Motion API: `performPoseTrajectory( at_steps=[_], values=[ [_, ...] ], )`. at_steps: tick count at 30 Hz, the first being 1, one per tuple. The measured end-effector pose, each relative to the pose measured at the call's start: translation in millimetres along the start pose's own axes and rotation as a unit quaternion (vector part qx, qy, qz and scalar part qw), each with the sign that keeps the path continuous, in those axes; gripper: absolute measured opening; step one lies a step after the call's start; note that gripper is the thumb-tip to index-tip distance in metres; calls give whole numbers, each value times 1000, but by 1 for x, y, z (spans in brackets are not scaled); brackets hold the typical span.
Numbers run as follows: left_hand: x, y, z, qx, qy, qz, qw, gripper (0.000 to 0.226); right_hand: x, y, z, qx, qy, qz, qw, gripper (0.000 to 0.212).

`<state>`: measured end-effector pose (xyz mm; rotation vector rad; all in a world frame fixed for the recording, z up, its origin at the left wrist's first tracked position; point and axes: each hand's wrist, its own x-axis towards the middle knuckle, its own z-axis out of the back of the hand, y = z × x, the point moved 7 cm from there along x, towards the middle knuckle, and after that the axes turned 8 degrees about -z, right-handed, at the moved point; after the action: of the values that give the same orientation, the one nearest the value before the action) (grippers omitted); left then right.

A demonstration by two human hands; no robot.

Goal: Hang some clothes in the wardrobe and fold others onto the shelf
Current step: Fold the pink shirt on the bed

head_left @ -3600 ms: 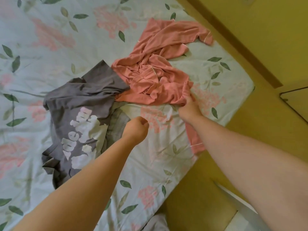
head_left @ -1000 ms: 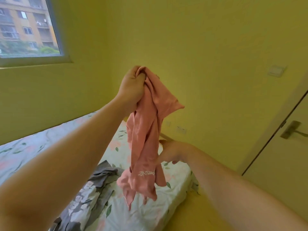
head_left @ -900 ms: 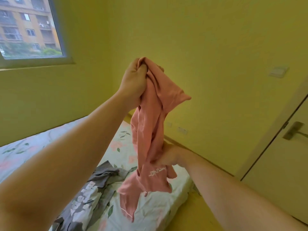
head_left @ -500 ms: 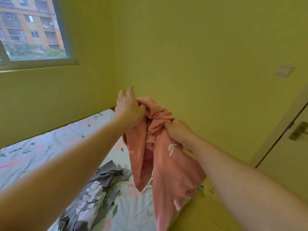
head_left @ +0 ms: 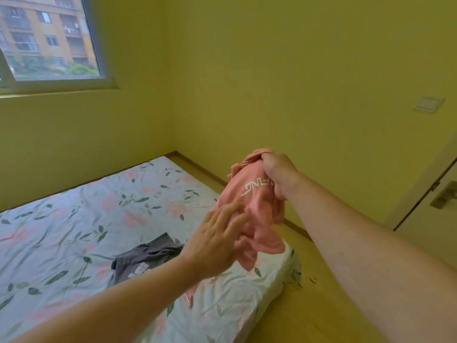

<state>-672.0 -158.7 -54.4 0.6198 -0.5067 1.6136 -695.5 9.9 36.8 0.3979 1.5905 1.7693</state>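
We hold the pink garment (head_left: pixel 257 209) up in the air over the near corner of the bed (head_left: pixel 74 219). Our right hand (head_left: pixel 278 177) has its fingers curled tight round the bunched top, beside the white lettering. The rest of the cloth hangs down crumpled, its lowest end reaching toward the sheet. Our left hand (head_left: pixel 217 243) is spread, fingers straight, holding nothing. It is at the hanging folds, but motion blur keeps us from telling whether the fingertips touch the cloth.

We judge that we are sorting out this one piece: finding its edges and shaking it into shape before it is hung or folded. The grey garment (head_left: pixel 146 259) lies in a heap on the bed, not yet dealt with. Neither wardrobe nor shelf is in view.

The next move calls for our left hand to catch a second point on the cloth, a hem or shoulder, well apart from the right hand's grip. That lets the piece open flat between both hands. Grabbing a middle fold would likely only twist it more.
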Motion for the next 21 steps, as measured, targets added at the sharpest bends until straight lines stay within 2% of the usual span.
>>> performPoseTrajectory(
  at_steps=[2, 4, 6, 8, 11, 13, 15, 18, 20, 21],
  values=[
    [11, 15, 10, -29, -21, 43, 998, 28, 2, -5, 2, 13, 3, -12, 1000, 37],
    [25, 29, 27, -77, -58, 105, 990, 20, 4, -10, 5, 12, 0, -23, 1000, 36],
    [39, 40, 39, -115, -59, 148, 981, 15, 4, -15, 9, 6, -1, -42, 999, 35],
    [52, 32, 46, -114, -41, 75, 990, 17, 2, -22, 14, 22, 0, -66, 998, 35],
    [50, 2, 32, -65, 31, -83, 994, 49, 1, -27, 18, 77, 3, -82, 994, 29],
    [37, -10, 2, -7, 105, -104, 989, 64, 7, -27, 23, 78, -15, -82, 993, 28],
    [31, -9, -18, 18, 121, -66, 990, 56, 10, -28, 28, 76, -26, -88, 993, 26],
    [38, 0, -17, -46, 76, 5, 996, 26, 9, -24, 38, 69, -38, -92, 993, 24],
    [46, 14, -10, -137, 58, 109, 983, 23, 13, -24, 46, 61, -49, -91, 993, 23],
    [50, 23, -7, -198, 47, 180, 962, 28, 16, -26, 50, 62, -52, -91, 993, 22]
  ],
)
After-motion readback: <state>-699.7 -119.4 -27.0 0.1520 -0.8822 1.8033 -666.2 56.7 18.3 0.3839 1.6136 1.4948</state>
